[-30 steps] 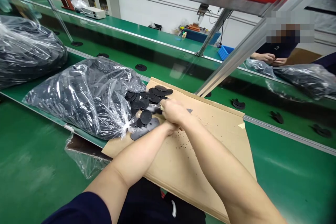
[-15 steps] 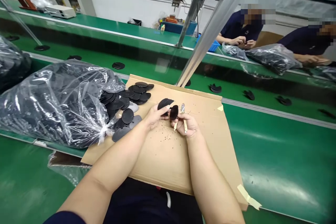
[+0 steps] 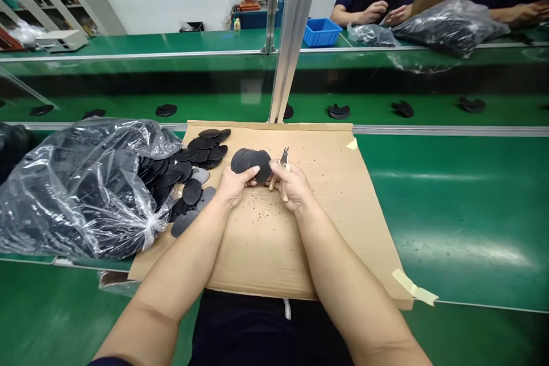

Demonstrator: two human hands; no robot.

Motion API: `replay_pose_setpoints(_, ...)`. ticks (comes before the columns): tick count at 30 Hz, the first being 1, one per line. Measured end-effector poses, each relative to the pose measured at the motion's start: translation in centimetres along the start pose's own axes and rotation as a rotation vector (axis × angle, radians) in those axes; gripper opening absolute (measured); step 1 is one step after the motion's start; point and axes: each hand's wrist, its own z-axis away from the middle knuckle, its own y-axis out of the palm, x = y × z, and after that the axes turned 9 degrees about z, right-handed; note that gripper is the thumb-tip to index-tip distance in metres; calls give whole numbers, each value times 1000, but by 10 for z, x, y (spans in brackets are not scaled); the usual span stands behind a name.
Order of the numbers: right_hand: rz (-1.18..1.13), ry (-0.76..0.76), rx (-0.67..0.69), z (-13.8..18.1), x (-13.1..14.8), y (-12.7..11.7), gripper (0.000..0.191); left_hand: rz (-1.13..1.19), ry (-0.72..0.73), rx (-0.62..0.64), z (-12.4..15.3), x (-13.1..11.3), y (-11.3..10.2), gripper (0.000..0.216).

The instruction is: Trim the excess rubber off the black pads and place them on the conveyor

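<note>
Several black discs, fanned out and overlapping, are pinched in my left hand above the cardboard sheet. My right hand is closed on small cutting pliers with pale handles, the metal jaws pointing away from me. Its thumb and fingertip are at the right edge of the fanned discs; whether they grip that edge, I cannot tell. Left of my hands lies a loose pile of black discs, some showing a greyer side. Tiny dark scraps are scattered on the cardboard.
A clear plastic bag full of black discs bulges on the left. Past the cardboard, a green belt carries spaced groups of discs. A metal post rises at the far edge. Two people work across the line beside a blue bin.
The disc in my right fingers has joined the fan in my left hand, which now faces me flat. The view has levelled and turned; my right hand keeps the pliers.
</note>
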Motion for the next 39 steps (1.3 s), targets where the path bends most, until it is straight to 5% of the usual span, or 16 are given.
replay_pose_setpoints(5, 372, -230, -177, -2, -10, 2, 27, 29, 13, 14, 5, -2, 2, 52)
replay_pose_setpoints(22, 470, -273, -161, -4, -16, 1, 28, 15, -2, 65, 8, -1, 0, 51)
replay_pose_setpoints(39, 771, -472, -353, 4, -14, 12, 43, -116, 213, 160, 12, 16, 0, 39)
